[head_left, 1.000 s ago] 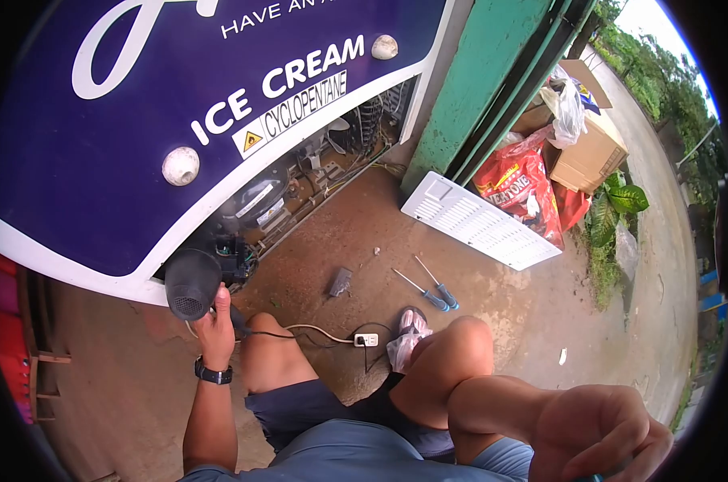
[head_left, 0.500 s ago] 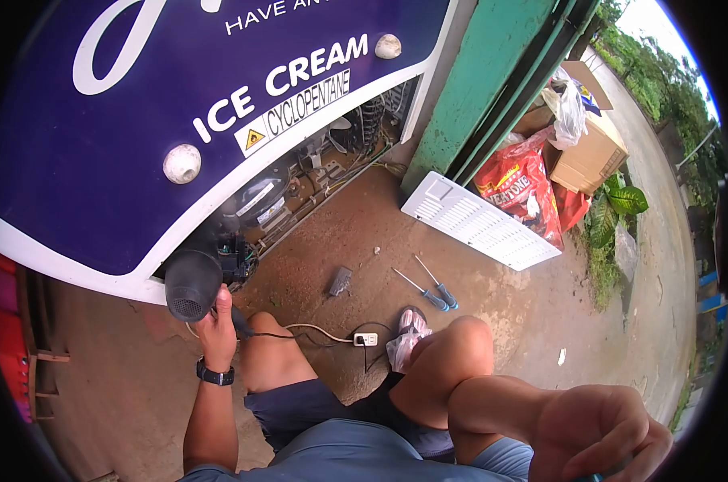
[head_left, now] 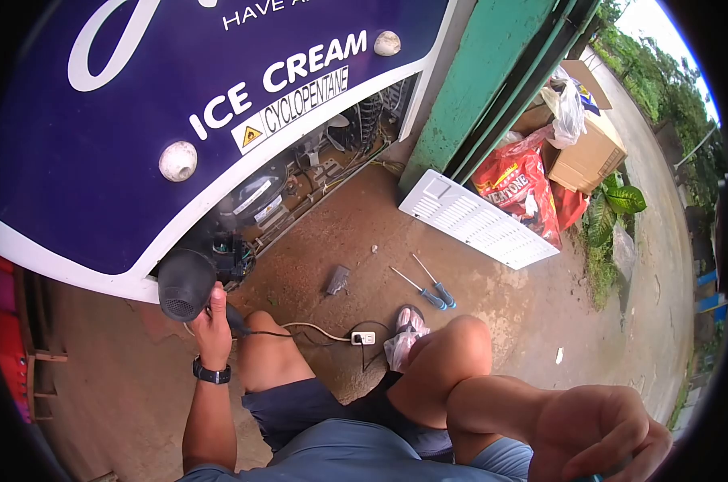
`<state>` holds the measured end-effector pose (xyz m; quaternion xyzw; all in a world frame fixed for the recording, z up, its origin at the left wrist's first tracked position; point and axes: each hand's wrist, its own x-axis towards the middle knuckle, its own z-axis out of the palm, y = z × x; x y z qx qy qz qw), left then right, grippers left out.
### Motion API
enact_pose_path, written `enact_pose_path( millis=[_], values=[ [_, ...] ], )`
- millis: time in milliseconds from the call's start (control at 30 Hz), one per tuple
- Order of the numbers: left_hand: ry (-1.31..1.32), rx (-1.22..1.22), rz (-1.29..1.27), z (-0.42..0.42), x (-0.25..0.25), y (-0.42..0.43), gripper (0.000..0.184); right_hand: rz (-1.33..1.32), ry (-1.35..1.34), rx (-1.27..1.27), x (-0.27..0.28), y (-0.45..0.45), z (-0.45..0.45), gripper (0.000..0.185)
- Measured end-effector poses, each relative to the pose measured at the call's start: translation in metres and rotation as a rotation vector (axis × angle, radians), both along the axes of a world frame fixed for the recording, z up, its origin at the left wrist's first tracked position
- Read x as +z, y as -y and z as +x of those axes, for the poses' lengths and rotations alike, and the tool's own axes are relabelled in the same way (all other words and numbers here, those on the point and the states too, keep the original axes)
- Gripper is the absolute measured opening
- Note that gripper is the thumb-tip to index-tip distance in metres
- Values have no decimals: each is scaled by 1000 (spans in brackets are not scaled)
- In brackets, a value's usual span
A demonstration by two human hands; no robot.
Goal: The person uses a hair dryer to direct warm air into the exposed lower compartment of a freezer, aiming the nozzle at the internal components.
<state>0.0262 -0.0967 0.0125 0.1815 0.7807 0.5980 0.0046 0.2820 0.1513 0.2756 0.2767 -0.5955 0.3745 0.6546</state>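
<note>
A black blower, like a hair dryer (head_left: 186,283), is in my left hand (head_left: 212,325), its fingers closed round the handle. The blower's front end lies at the lower left of the freezer's open compartment, beside wiring and a black compressor (head_left: 259,193). At the lower right, my right hand (head_left: 601,430) is curled, with a bit of something teal showing at the frame's bottom edge; what it is cannot be made out. The blower's cord runs toward a white socket block (head_left: 363,338) on the ground.
Two screwdrivers (head_left: 433,287) and a dark block (head_left: 337,279) lie on the ground. A white vented panel (head_left: 476,221) leans by the green post (head_left: 476,88). Behind it are a red bag (head_left: 518,189) and a cardboard box (head_left: 590,153). The purple freezer (head_left: 139,96) fills the upper left.
The view has shifted slightly, so the blower and my left hand appear a little further left. Both hands keep the same hold.
</note>
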Motion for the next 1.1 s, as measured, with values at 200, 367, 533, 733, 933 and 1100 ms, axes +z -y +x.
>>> enact_pose_path(
  millis=[200, 367, 533, 733, 933, 1100],
  values=[
    [-54, 18, 7, 3, 1, -1, 37, -10, 30, 27, 1, 1, 2, 16],
    [-31, -15, 23, 3, 2, 2, 33, -4, 26, 42, 0, 2, -1, 15],
    [-51, -24, -11, 8, 3, 2, 30, 0, 4, 15, -1, 2, -4, 15],
    [-188, -3, -101, 24, 8, -6, 30, -5, 35, 39, 0, 2, -3, 15],
    [-263, -49, -183, 20, 16, 0, 32, 3, 36, 53, -1, 2, -5, 16],
    [-266, 7, -144, 6, 21, 4, 32, -11, 72, 43, -1, 6, -1, 16]
  ],
)
